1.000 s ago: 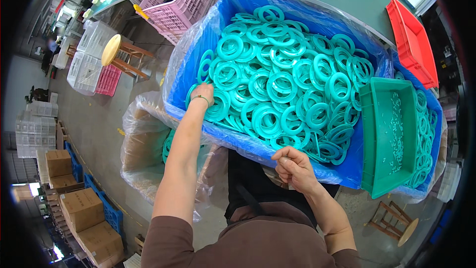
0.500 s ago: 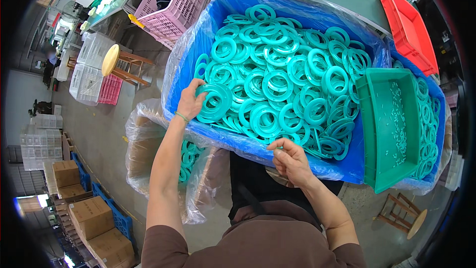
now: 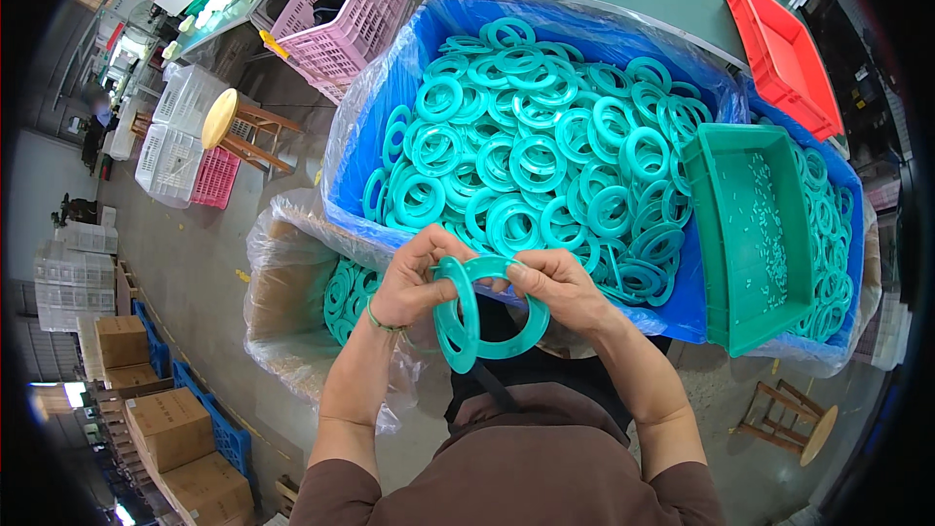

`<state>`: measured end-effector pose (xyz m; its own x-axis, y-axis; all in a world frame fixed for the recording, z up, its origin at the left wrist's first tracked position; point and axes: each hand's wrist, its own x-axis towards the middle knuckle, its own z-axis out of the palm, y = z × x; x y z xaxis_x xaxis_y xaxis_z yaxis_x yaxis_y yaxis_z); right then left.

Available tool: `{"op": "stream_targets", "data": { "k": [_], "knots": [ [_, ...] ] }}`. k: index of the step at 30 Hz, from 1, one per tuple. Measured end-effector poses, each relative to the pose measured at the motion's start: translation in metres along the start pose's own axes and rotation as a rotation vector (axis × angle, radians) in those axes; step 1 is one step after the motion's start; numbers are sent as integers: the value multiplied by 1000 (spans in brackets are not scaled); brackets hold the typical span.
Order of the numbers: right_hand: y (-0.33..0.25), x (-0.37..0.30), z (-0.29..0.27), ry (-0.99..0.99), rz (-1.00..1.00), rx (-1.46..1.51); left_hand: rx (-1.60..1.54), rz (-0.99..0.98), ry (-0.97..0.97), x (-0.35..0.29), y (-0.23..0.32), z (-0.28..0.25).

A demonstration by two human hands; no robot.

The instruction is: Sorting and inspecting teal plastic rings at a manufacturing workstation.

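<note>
In front of my body, past the near edge of the blue bin (image 3: 703, 307), both hands hold turquoise plastic rings. My left hand (image 3: 414, 284) is closed on a turquoise ring (image 3: 462, 326) that is turned partly edge-on. My right hand (image 3: 565, 287) pinches another turquoise ring (image 3: 526, 331) by its upper rim, fingers curled behind it. These rings overlap, and whether further ones are stacked with them I cannot tell. Behind them, a heap of turquoise rings (image 3: 537, 164) fills the plastic-lined bin.
A green tray (image 3: 716, 234) with small pale pieces rests over the bins at right, beside more rings (image 3: 830, 287). A lined carton (image 3: 278, 302) with rings stands left. Beyond are a red crate (image 3: 779, 44), a pink crate (image 3: 341, 39) and wooden stools (image 3: 222, 117).
My left hand has come back from the heap's left side with ring material to my right hand. The rings now hang between both hands, nearer my body.
</note>
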<state>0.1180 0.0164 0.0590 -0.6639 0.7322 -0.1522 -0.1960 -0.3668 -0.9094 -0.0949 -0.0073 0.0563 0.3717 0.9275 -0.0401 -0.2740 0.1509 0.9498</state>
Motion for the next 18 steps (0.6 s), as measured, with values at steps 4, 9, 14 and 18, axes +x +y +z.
{"op": "stream_targets", "data": {
  "k": [4, 9, 14, 18],
  "knots": [
    [17, -13, 3, 27, 2, 121, -187, -60, 14, -14, -2, 12],
    [12, -19, 3, -36, 240, 366, -90, -31, 8, -24, 2, 22],
    [24, -22, 12, 49, 144, 261, -31, -20, 31, -25, 1, 32],
    [14, -26, 20, 292, -445, -521, -142, -111, 100, -23, 10, 31]
  ]
}}
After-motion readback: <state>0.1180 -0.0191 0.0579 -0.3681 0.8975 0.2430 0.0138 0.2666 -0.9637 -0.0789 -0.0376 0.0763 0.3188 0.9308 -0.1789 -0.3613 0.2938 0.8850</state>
